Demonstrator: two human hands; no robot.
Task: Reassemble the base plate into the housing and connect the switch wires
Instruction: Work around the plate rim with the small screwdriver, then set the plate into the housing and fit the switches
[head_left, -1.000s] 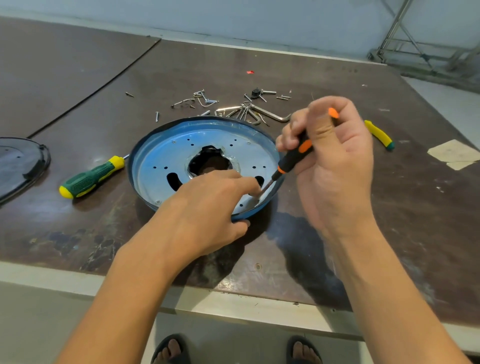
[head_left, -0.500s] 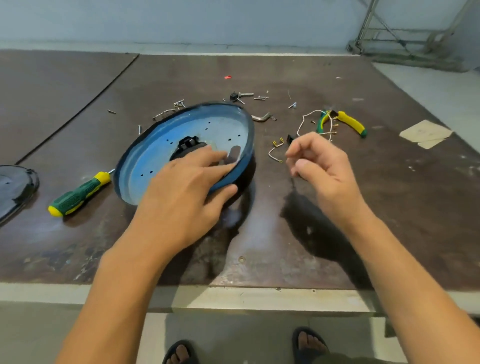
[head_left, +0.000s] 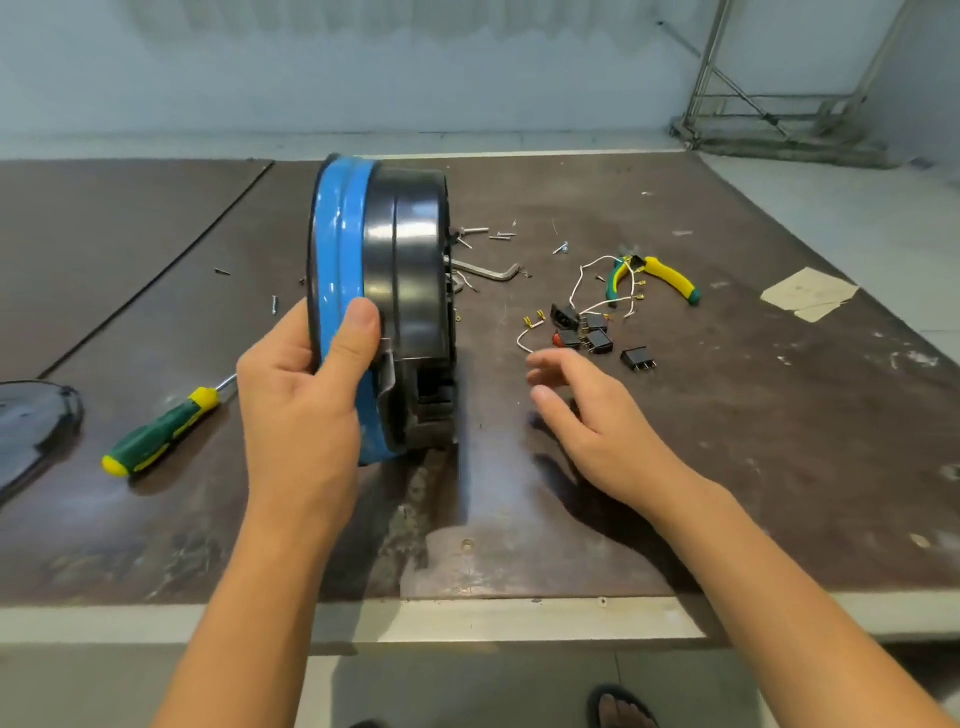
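Note:
The round housing (head_left: 405, 270), black with a blue rim, stands on its edge on the table's middle. My left hand (head_left: 306, 384) grips its blue rim, thumb across the front, fingers hidden behind it. The base plate face is turned away to the left and cannot be seen. My right hand (head_left: 587, 415) hovers over the table to the right of the housing, fingers relaxed, holding nothing. Just beyond its fingertips lie several black switches (head_left: 587, 330) with white wires (head_left: 592, 280) and brass terminals.
A green and yellow screwdriver (head_left: 161, 434) lies left of the housing. Yellow-handled pliers (head_left: 660, 278), a hex key (head_left: 491, 271) and loose screws (head_left: 498, 235) lie behind the switches. A black cover (head_left: 31, 426) sits at the left edge. The table's front edge (head_left: 467, 618) is near me.
My right hand has let go of the small screwdriver and come down open near the switches. My left hand has tipped the housing from lying flat up onto its edge.

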